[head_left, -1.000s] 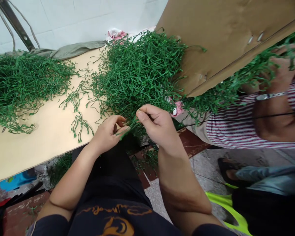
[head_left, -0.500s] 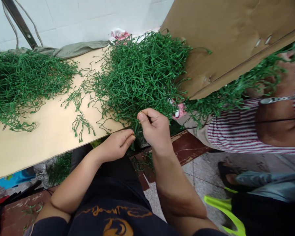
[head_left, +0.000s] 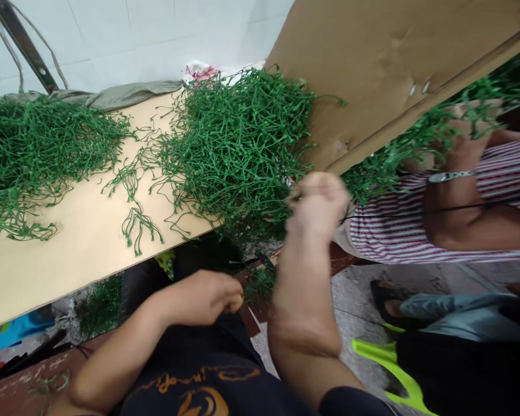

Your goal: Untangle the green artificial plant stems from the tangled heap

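My right hand (head_left: 318, 202) is blurred by motion. It is raised at the near right edge of the big heap of green plastic stems (head_left: 238, 138), and its curled fingers pinch some of the stems. My left hand (head_left: 203, 297) is down over my lap, below the table edge, with its fingers closed. I cannot make out anything in it. A small loose bunch of stems (head_left: 138, 222) lies on the beige tabletop (head_left: 69, 260) to the left of both hands.
A second heap of green stems (head_left: 39, 144) covers the table's left end. A cardboard sheet (head_left: 372, 69) leans at the upper right. A person in a striped shirt (head_left: 450, 237) sits to my right, a hand (head_left: 463, 147) in more stems. A dark metal bar (head_left: 21, 40) leans against the tiled wall.
My left hand has dropped from the table edge to my lap. My right hand has swung up and to the right along the heap's edge. The view has shifted slightly.
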`<state>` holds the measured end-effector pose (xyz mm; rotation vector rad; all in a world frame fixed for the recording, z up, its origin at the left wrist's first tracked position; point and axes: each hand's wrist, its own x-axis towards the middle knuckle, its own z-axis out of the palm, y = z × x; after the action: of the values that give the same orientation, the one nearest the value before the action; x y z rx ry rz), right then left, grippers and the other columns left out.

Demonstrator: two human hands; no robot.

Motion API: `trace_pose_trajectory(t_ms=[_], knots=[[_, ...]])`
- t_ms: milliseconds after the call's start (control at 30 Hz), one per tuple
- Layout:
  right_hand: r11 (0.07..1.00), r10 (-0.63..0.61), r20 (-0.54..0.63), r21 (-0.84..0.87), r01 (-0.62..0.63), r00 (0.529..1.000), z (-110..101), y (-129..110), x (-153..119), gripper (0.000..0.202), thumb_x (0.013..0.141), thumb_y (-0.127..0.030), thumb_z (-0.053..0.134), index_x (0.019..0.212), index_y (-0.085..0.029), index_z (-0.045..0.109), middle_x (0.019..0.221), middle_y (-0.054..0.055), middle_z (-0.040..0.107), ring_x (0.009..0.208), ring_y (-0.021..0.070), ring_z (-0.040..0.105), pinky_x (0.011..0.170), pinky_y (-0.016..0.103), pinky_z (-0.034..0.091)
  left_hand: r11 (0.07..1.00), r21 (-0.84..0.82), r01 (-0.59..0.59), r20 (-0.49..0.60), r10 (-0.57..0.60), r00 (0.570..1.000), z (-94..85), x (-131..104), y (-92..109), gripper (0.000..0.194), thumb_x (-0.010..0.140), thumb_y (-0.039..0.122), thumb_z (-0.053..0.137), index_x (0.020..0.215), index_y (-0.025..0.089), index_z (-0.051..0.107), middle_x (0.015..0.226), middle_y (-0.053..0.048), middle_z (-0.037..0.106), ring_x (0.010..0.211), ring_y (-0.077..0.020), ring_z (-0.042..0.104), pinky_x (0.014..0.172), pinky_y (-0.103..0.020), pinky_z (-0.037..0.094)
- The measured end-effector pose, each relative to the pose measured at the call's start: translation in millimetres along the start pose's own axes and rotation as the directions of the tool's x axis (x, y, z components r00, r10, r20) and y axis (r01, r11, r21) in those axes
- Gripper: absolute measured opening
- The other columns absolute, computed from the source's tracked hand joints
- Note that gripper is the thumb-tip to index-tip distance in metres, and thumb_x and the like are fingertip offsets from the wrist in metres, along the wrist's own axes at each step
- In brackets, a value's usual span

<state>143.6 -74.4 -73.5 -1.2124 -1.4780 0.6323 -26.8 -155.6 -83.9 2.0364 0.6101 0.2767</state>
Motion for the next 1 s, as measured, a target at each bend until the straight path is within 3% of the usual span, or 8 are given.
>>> trace_pose_trajectory(t_ms=[67,200,300,467,700,867,900,1000], knots=[[1.0,0.003,-0.013,0.028,-0.003,1.0,-1,1,1,0.032,0.078,-0.051,0.05,0.071,-0.019,0.054,0.056,-0.001,0.046,0.055,0.0114,0.047,0.048,0.025,0.035,0.998,-0.015,0.054,0.008,-0.053,0.999,7.8,-4,-7,0.025,0.085,0.017,0.034,0.064,0.016,0.048,0.066,0.0,0.053,0.064,-0.0086,0.048,0.063,-0.019,0.039],[0.995,0.041,-0.087,0.099,-0.032,0.995,-5,1,-5,0.033,0.076,-0.051,0.052,0.069,-0.02,0.052,0.055,-0.001,0.047,0.05,0.0096,0.044,0.044,0.024,0.035,0.976,0.011,0.22,-0.262,-0.209,0.942,0.9,5,-17,0.027,0.087,0.025,0.037,0.071,0.015,0.056,0.069,-0.001,0.058,0.067,-0.0093,0.053,0.065,-0.02,0.041],[0.984,0.094,-0.143,0.167,-0.07,0.985,-10,2,-9,0.034,0.075,-0.051,0.054,0.066,-0.019,0.049,0.055,-0.002,0.048,0.044,0.0072,0.04,0.04,0.022,0.033,0.958,0.117,0.261,-0.261,-0.224,0.939,-9.5,15,-14,0.025,0.084,0.036,0.046,0.08,0.016,0.06,0.077,-0.002,0.064,0.073,-0.0122,0.057,0.068,-0.023,0.042],[0.968,0.147,-0.068,0.216,-0.129,0.987,-11,4,-11,0.034,0.07,-0.049,0.061,0.063,-0.019,0.047,0.054,-0.003,0.046,0.042,0.0059,0.039,0.037,0.021,0.031,0.879,0.287,0.381,-0.324,-0.285,0.902,-13.3,19,-2,0.037,0.089,0.038,0.034,0.085,0.015,0.062,0.085,-0.007,0.066,0.079,-0.017,0.06,0.071,-0.028,0.044],[0.969,0.141,0.035,0.198,-0.145,0.989,-11,0,-13,0.03,0.07,-0.045,0.062,0.063,-0.019,0.049,0.05,-0.004,0.045,0.043,0.0066,0.04,0.038,0.021,0.033,0.865,0.366,0.344,-0.411,-0.181,0.894,-21.6,19,9,0.037,0.088,0.037,0.036,0.067,0.015,0.056,0.066,-0.003,0.058,0.063,-0.0124,0.054,0.06,-0.024,0.04],[0.98,0.118,0.096,0.148,-0.131,0.988,-9,-5,-16,0.028,0.074,-0.041,0.058,0.061,-0.018,0.051,0.05,-0.003,0.047,0.045,0.0072,0.043,0.042,0.021,0.034,0.943,0.214,0.254,-0.75,-0.009,0.662,-28.4,21,3,0.036,0.08,0.045,0.05,0.1,0.016,0.052,0.099,-0.009,0.057,0.086,-0.0152,0.054,0.073,-0.027,0.046],[0.982,0.113,0.111,0.142,-0.128,0.987,-7,-6,-17,0.027,0.075,-0.04,0.058,0.061,-0.018,0.051,0.05,-0.003,0.047,0.045,0.0072,0.043,0.042,0.022,0.034,0.948,0.22,0.232,-0.755,0.015,0.656,-28.1,23,1,0.042,0.079,0.045,0.052,0.107,0.015,0.049,0.107,-0.011,0.055,0.094,-0.0171,0.053,0.078,-0.029,0.046],[0.986,0.097,0.141,0.121,-0.114,0.985,-1,-10,-19,0.022,0.076,-0.034,0.056,0.062,-0.018,0.05,0.05,-0.004,0.045,0.045,0.0067,0.041,0.043,0.022,0.032,0.946,0.259,0.193,-0.678,0.036,0.734,-23.4,33,-6,0.043,0.083,0.039,0.048,0.116,0.013,0.046,0.115,-0.014,0.052,0.108,-0.0208,0.049,0.091,-0.036,0.042]])
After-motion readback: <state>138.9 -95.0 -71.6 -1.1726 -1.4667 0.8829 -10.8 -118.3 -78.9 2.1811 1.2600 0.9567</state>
